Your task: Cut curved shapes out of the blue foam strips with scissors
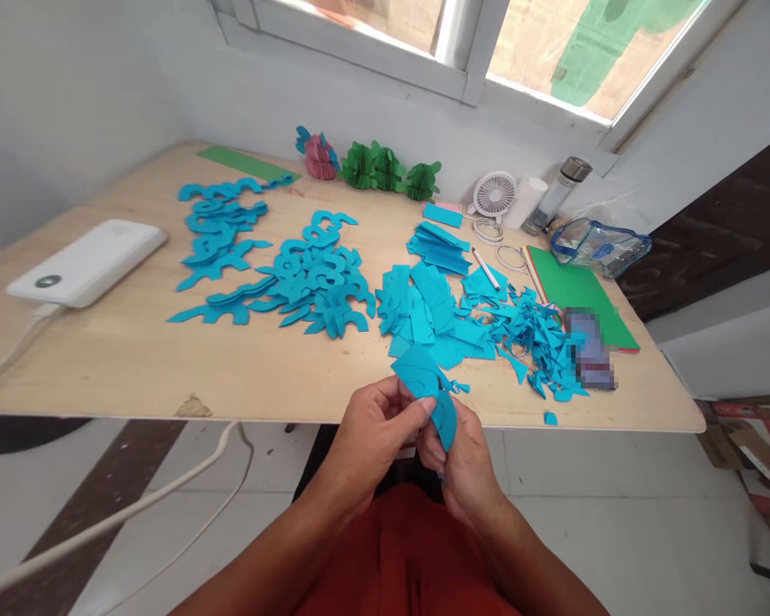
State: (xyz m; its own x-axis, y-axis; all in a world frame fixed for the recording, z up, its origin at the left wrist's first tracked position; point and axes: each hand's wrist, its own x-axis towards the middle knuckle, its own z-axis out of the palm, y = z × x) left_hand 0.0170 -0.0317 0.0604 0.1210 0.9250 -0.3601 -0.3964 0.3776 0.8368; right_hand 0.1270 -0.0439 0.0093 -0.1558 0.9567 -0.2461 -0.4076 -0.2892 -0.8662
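Note:
A blue paper piece [417, 375] with curved pencil lines is pinched between the thumb and fingers of my left hand [378, 419], just over the table's front edge. One side of the paper is cut into a curve, and a strip bends down toward my right hand [460, 453]. The fingers of my right hand are curled closed beneath the paper; what they grip is mostly hidden. Just beyond my hands lie flat blue paper pieces [423, 312]. Wavy blue cut-outs [321, 278] are heaped to the left, and blue scraps [536, 334] to the right.
On the wooden table [103, 359] lie a white power bank [90, 261] with a cable, a pen [486, 268] and green sheets [590, 299]. Along the wall stand green paper figures [372, 167], a small fan [494, 194], a bottle [559, 195] and a clear pouch [603, 248].

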